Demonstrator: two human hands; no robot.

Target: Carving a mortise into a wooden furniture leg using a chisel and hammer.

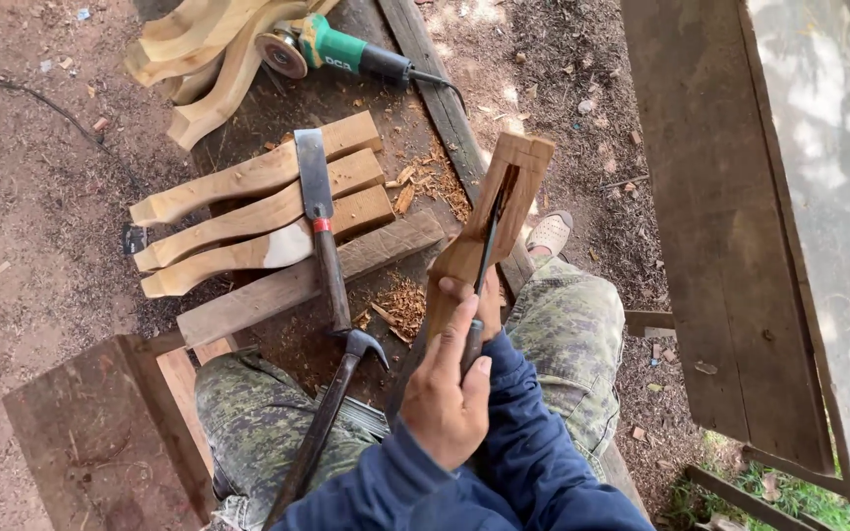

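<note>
Curved pale wooden leg piece (484,221) stands tilted on your lap, braced for chiselling.
Your right hand (445,388) fingers wrap the dark chisel (484,265) in its slot; your left hand (487,307), mostly hidden, seems to grip the wood. A slip could gouge that hand.

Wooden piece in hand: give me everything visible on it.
The carved wooden leg piece is pale raw wood, curved, with a squared block end pointing away that has a slot cut into its face. It is held tilted upward over the person's knees. A dark narrow chisel blade lies in the slot. One hand grips the chisel against the piece; the other hand is hidden behind it.
</note>
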